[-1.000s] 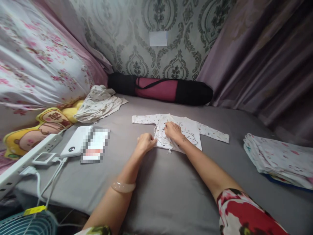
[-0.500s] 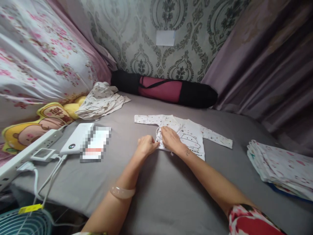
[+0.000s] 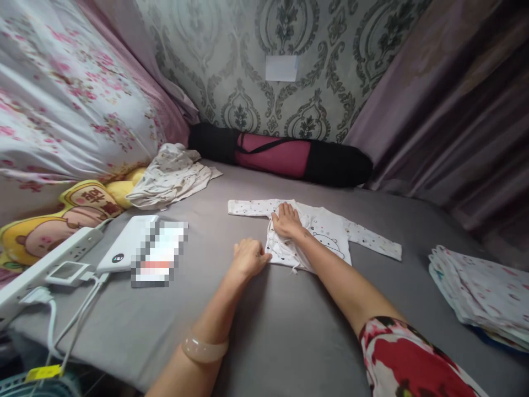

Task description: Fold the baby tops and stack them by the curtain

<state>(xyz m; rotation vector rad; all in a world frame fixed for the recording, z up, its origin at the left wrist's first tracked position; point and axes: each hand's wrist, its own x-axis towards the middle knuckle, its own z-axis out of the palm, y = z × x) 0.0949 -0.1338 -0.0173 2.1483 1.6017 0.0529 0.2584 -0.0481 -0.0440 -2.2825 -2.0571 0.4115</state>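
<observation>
lying on grey sheeting (image 3: 273,336), a shirt (image 3: 335,225) bears the outspread right hand (image 3: 287,221); left hand (image 3: 249,257): grip unclear; wallpaper (image 3: 231,66) behind.

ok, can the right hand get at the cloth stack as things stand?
Likely yes: between the right hand and the cloth stack lie only the low-lying shirt and grey sheet.

So there's a long black and maroon bag (image 3: 273,157) lying along the patterned wall (image 3: 231,105), with a white paper (image 3: 281,68) stuck above it. Purple curtain (image 3: 397,110) on the right, flowery one (image 3: 82,99) on the left. Below that, a yellow cushion (image 3: 45,240), a power strip (image 3: 49,273), and a white power bank (image 3: 128,242) beside something pixelated (image 3: 163,251).
</observation>
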